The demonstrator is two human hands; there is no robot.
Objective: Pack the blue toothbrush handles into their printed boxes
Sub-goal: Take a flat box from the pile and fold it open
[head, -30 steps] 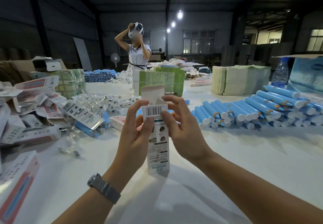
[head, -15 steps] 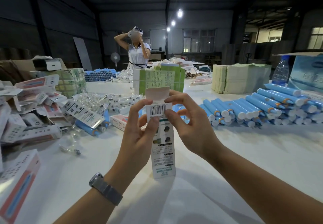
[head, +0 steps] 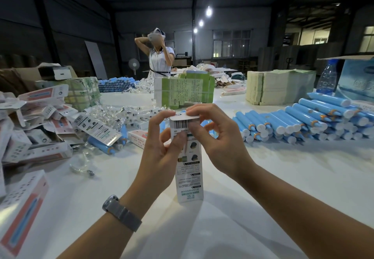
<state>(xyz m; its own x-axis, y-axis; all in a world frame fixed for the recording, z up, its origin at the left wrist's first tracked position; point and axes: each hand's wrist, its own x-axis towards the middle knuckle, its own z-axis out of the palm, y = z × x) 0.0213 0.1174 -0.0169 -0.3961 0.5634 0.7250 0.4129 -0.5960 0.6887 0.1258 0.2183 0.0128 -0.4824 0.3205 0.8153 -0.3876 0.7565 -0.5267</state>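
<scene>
A tall white printed box (head: 189, 175) stands upright on the white table (head: 273, 178) in front of me. My left hand (head: 159, 151) grips its upper part from the left, thumb on the barcode face. My right hand (head: 214, 137) pinches the top from the right, with fingers pressing the top flap down flat. What is inside the box is hidden. A big pile of blue toothbrush handles (head: 299, 121) with white ends lies to the right. One more blue handle (head: 101, 147) lies among boxes on the left.
Loose printed boxes (head: 36, 129) and clear bags (head: 113, 113) crowd the left side. Green bundles of flat cartons (head: 186, 91), pale stacks (head: 279, 87) and a water bottle (head: 326, 78) stand behind. A person (head: 159, 56) stands beyond the table.
The box's top flap, which stood upright before, is now folded down over the opening under my right fingers. Both hands have stayed on the box.
</scene>
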